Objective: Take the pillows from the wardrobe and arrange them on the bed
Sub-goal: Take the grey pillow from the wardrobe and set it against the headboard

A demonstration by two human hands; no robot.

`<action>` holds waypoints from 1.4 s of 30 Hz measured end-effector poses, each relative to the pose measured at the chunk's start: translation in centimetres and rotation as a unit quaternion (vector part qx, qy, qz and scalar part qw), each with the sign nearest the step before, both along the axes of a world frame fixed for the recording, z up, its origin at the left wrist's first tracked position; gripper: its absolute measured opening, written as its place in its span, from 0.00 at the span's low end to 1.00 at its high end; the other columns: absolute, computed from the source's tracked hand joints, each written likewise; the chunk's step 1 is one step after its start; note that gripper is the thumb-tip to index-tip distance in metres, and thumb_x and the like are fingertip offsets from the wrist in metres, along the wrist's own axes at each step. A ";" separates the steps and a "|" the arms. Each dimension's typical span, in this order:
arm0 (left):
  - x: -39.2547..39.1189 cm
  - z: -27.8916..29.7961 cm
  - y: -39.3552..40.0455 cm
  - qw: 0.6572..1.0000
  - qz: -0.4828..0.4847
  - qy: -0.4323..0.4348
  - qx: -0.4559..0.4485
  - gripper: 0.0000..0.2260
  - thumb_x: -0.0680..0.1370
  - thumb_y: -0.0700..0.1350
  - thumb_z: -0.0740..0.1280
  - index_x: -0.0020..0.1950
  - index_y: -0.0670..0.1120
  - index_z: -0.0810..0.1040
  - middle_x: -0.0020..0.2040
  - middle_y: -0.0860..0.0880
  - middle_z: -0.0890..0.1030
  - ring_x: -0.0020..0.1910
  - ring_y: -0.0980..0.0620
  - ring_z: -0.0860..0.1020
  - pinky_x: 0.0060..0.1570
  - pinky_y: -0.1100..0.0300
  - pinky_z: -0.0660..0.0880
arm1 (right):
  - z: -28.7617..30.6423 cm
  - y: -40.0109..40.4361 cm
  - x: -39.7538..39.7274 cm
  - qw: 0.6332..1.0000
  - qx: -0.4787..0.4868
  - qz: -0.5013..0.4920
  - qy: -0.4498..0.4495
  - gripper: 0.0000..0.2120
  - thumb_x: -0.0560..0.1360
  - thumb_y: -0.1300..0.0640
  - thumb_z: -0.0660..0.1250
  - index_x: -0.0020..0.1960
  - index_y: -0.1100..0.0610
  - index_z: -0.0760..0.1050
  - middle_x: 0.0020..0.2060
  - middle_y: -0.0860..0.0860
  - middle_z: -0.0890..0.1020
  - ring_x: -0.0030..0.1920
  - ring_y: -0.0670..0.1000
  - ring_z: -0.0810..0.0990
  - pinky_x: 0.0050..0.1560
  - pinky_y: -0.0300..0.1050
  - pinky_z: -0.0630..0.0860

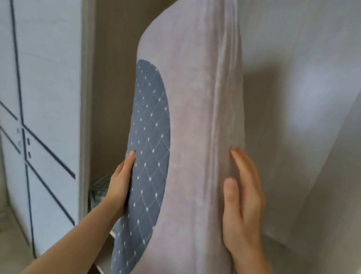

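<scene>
From the head camera, your left hand (121, 183) grips the left edge of a tall pillow (196, 125), fingers curled behind it and thumb pressed on a blue quilted patch (147, 155) with small white dots. Your right hand (241, 203) lies nearly flat and open against the pillow's right side, fingers spread and pointing up, pressing the pale fabric. The pillow stands upright between both hands, held up in front of you, its top reaching the upper edge of the view. Behind it is the open wardrobe (112, 52). A white wardrobe door (33, 77) with dark lines stands to the left. A checked cloth (99, 189) lies low inside, just left of your left wrist.
</scene>
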State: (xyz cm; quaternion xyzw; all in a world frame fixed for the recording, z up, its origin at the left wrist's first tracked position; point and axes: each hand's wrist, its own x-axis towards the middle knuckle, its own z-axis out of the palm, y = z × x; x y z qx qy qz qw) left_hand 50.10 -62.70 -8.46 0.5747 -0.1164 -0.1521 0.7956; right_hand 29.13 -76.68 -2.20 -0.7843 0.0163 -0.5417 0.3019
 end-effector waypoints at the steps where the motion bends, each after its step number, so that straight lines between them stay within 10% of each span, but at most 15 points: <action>1: -0.7 0.0 0.9 1.000 0.019 -0.004 -0.002 0.43 0.58 0.77 0.68 0.67 0.55 0.76 0.57 0.50 0.84 0.51 0.48 0.84 0.51 0.48 0.79 | -0.1 0.3 -0.4 0.999 0.014 0.018 0.031 0.34 0.76 0.34 0.51 0.75 0.53 0.62 0.74 0.49 0.65 0.74 0.46 0.60 0.73 0.47 0.58; 13: -8.2 -0.6 11.9 0.978 0.207 -0.028 -0.020 0.34 0.68 0.72 0.64 0.69 0.55 0.74 0.63 0.52 0.81 0.61 0.48 0.80 0.66 0.45 0.71 | -3.7 4.7 -2.6 0.971 0.007 0.238 -0.014 0.38 0.70 0.46 0.67 0.75 0.53 0.57 0.75 0.54 0.63 0.74 0.55 0.61 0.71 0.62 0.61; 18: -10.6 0.5 17.8 0.961 0.275 0.020 -0.036 0.35 0.61 0.77 0.63 0.59 0.57 0.81 0.51 0.54 0.87 0.49 0.51 0.85 0.54 0.49 0.77 | -4.5 6.8 -1.3 0.936 0.012 0.351 -0.017 0.38 0.70 0.51 0.68 0.76 0.56 0.57 0.75 0.58 0.62 0.75 0.59 0.60 0.70 0.66 0.60; 23: -12.7 0.4 23.3 0.950 0.312 0.009 0.003 0.46 0.56 0.81 0.63 0.67 0.56 0.77 0.62 0.52 0.82 0.60 0.49 0.79 0.66 0.46 0.71 | -5.6 9.4 0.5 0.905 0.030 0.424 0.003 0.38 0.70 0.52 0.67 0.76 0.57 0.57 0.75 0.55 0.62 0.75 0.58 0.60 0.70 0.66 0.60; 29: -14.0 -1.5 29.9 0.925 0.376 0.010 0.058 0.44 0.61 0.81 0.58 0.70 0.56 0.71 0.66 0.52 0.77 0.64 0.49 0.75 0.68 0.45 0.68 | -7.1 13.8 3.5 0.868 0.057 0.485 0.087 0.36 0.71 0.55 0.64 0.77 0.54 0.56 0.76 0.49 0.62 0.75 0.51 0.61 0.72 0.48 0.60; 37: -14.6 -7.3 36.0 0.876 0.474 0.035 0.076 0.36 0.64 0.77 0.62 0.63 0.58 0.59 0.54 0.58 0.71 0.51 0.60 0.73 0.45 0.60 0.69 | -10.2 21.5 11.7 0.867 0.047 0.438 0.234 0.28 0.76 0.62 0.54 0.73 0.44 0.62 0.63 0.34 0.72 0.62 0.34 0.70 0.59 0.27 0.67; 42: -12.7 -10.1 39.0 0.831 0.549 0.020 0.089 0.38 0.64 0.75 0.66 0.68 0.66 0.54 0.60 0.56 0.71 0.52 0.62 0.73 0.52 0.59 0.70 | -13.5 27.3 16.8 0.847 0.072 0.442 0.288 0.25 0.81 0.57 0.51 0.77 0.46 0.53 0.71 0.49 0.68 0.69 0.50 0.68 0.70 0.51 0.66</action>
